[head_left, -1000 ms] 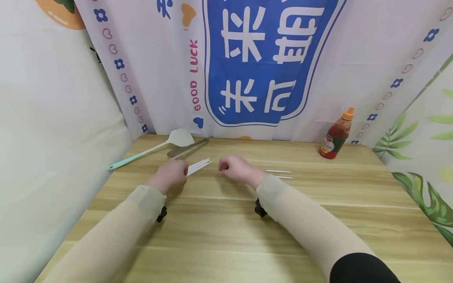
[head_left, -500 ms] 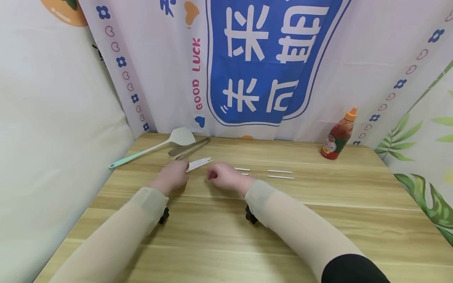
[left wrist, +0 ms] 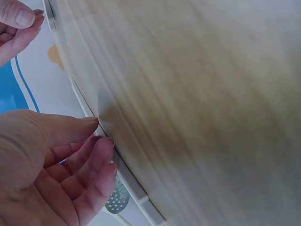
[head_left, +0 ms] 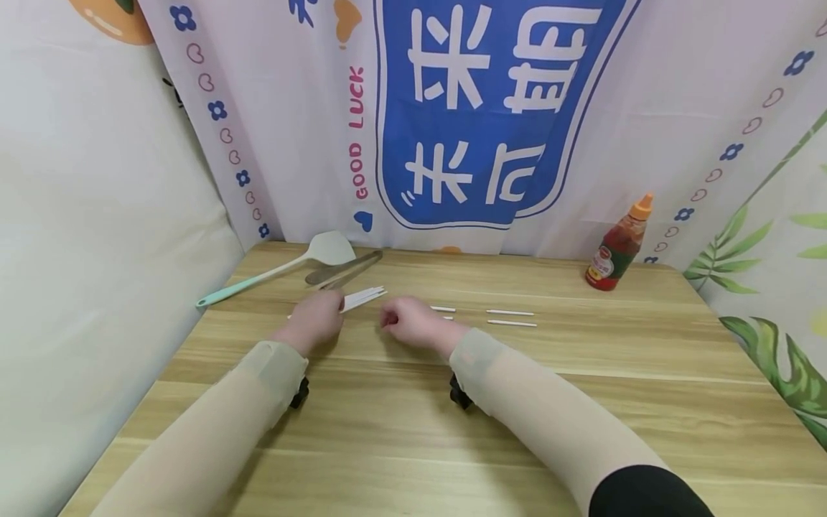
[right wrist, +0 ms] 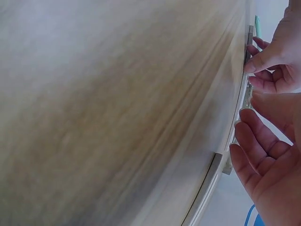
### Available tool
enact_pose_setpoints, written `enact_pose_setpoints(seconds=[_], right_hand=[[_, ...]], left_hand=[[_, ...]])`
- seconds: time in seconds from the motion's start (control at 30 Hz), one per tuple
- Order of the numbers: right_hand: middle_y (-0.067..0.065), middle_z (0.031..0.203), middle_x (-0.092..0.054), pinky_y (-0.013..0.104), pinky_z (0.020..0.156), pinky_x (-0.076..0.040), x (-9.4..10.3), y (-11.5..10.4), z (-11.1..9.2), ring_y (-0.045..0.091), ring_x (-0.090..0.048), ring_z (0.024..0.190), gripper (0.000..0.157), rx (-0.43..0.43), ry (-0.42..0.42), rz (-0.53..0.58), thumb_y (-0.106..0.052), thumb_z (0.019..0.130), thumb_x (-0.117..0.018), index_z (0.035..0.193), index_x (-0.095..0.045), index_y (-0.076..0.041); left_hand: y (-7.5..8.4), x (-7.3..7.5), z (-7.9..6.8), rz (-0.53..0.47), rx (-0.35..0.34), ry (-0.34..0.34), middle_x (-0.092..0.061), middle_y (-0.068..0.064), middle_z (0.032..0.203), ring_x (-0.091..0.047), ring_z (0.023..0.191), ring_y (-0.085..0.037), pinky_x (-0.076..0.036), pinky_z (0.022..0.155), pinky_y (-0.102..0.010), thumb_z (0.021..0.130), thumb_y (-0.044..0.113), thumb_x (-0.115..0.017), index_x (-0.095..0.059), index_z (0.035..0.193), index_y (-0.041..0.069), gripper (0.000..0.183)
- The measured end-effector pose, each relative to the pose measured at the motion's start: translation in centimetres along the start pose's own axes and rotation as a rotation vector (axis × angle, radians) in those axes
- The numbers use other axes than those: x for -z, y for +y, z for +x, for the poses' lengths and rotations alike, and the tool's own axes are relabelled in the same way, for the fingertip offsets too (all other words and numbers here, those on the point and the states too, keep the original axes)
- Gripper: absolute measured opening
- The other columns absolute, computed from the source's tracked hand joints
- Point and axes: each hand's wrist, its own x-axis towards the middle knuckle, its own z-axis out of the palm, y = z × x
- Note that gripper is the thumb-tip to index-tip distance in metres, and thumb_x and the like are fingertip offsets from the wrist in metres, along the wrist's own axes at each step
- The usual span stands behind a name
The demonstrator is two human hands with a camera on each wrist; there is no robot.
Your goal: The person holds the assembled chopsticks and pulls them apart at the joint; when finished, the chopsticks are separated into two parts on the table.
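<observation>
My left hand [head_left: 315, 319] pinches several thin white chopsticks [head_left: 364, 298] low over the table; their far ends point right and a short end shows left of the hand. In the left wrist view, the left thumb and fingertips [left wrist: 107, 143] meet at the chopsticks' edge. My right hand [head_left: 413, 321] hovers just right of those ends, its fingers loosely bent. A gap shows between right thumb and fingers [right wrist: 254, 136] in the right wrist view, with nothing held. Two white chopsticks [head_left: 444, 309] lie partly hidden behind the right hand. Another pair of chopsticks [head_left: 512, 323] lies further right.
Behind the left hand lie a white spatula [head_left: 332, 249] with a green handle and metal tongs [head_left: 349, 270]. A red sauce bottle [head_left: 617, 248] with an orange cap stands at the back right. A printed cloth [head_left: 562, 230] hangs along the wooden table's [head_left: 413, 431] back edge.
My right hand has moved left toward the chopsticks in my left hand, exposing two chopsticks on the table behind it. Over the last half second, both hands stay nearly still.
</observation>
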Motion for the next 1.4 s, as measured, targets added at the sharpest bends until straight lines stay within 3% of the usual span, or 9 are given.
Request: enact_pose_setpoints(seconds=[0.4,0.53,0.63,0.83,1.03,1.1,1.27,1.4], right_hand=[[-0.002,0.079,-0.062,0.027,0.073,-0.046,0.2,0.3,0.0,0.011,-0.056,0.076,0.007,-0.008,0.004,0.011,0.001,0.087,-0.068,0.087,-0.066,-0.006],[-0.001,0.080,-0.062,0.026,0.074,-0.046,0.4,0.2,-0.1,0.012,-0.056,0.077,0.006,-0.016,0.010,0.011,0.001,0.087,-0.067,0.088,-0.067,-0.005],[0.002,0.089,-0.063,0.028,0.079,-0.047,0.6,0.0,-0.2,0.015,-0.057,0.085,0.008,-0.012,0.060,-0.029,-0.003,0.089,-0.069,0.097,-0.068,-0.005],[0.007,0.116,-0.059,0.041,0.096,-0.039,2.0,-0.2,-0.8,0.023,-0.050,0.111,0.034,0.031,0.202,-0.218,-0.019,0.091,-0.072,0.123,-0.064,-0.009],[0.001,0.097,-0.065,0.035,0.087,-0.044,4.1,0.5,-2.1,0.020,-0.056,0.096,0.007,0.115,0.230,-0.249,-0.015,0.093,-0.069,0.097,-0.072,-0.009],[0.000,0.091,-0.066,0.033,0.090,-0.044,5.0,0.9,-2.9,0.018,-0.058,0.091,0.007,0.133,0.232,-0.225,-0.013,0.094,-0.068,0.094,-0.073,-0.008],[-0.003,0.090,-0.066,0.032,0.086,-0.047,6.9,1.5,-5.2,0.014,-0.059,0.087,0.012,0.077,0.205,-0.159,-0.015,0.097,-0.064,0.095,-0.074,-0.009],[-0.002,0.092,-0.067,0.032,0.079,-0.049,7.6,2.4,-7.0,0.015,-0.061,0.087,0.012,0.038,0.196,-0.142,-0.013,0.098,-0.063,0.098,-0.074,-0.010]], left_hand=[[0.3,0.2,0.2,0.009,-0.002,-0.007,-0.060,-0.009,0.081,-0.058,0.074,-0.027,-0.049,0.069,-0.047,0.087,-0.003,-0.052,-0.060,0.090,0.003,0.010],[0.5,0.2,0.2,0.050,-0.042,-0.016,-0.059,-0.007,0.081,-0.058,0.073,-0.026,-0.050,0.069,-0.047,0.088,-0.001,-0.052,-0.059,0.086,0.004,0.010],[1.0,0.2,0.1,0.085,-0.097,-0.016,-0.056,-0.006,0.081,-0.056,0.073,-0.025,-0.049,0.069,-0.045,0.092,0.003,-0.055,-0.059,0.084,0.006,0.009],[4.3,1.4,0.2,0.092,-0.237,0.016,-0.055,-0.003,0.084,-0.055,0.076,-0.021,-0.049,0.071,-0.039,0.092,0.008,-0.062,-0.061,0.086,0.007,0.006],[8.0,2.9,0.2,0.132,-0.415,0.133,-0.053,-0.004,0.084,-0.055,0.075,-0.022,-0.049,0.069,-0.038,0.088,0.005,-0.066,-0.062,0.085,0.006,0.006],[8.9,3.1,0.3,0.140,-0.441,0.158,-0.053,-0.004,0.083,-0.055,0.073,-0.022,-0.049,0.068,-0.037,0.089,0.006,-0.066,-0.061,0.084,0.007,0.007],[10.7,2.7,0.9,0.030,-0.437,0.085,-0.052,-0.001,0.076,-0.051,0.066,-0.018,-0.045,0.061,-0.034,0.096,0.008,-0.060,-0.055,0.086,0.009,0.012],[12.1,2.1,1.4,-0.055,-0.473,0.060,-0.055,0.000,0.074,-0.051,0.065,-0.016,-0.045,0.061,-0.032,0.097,0.006,-0.060,-0.059,0.085,0.007,0.013]])
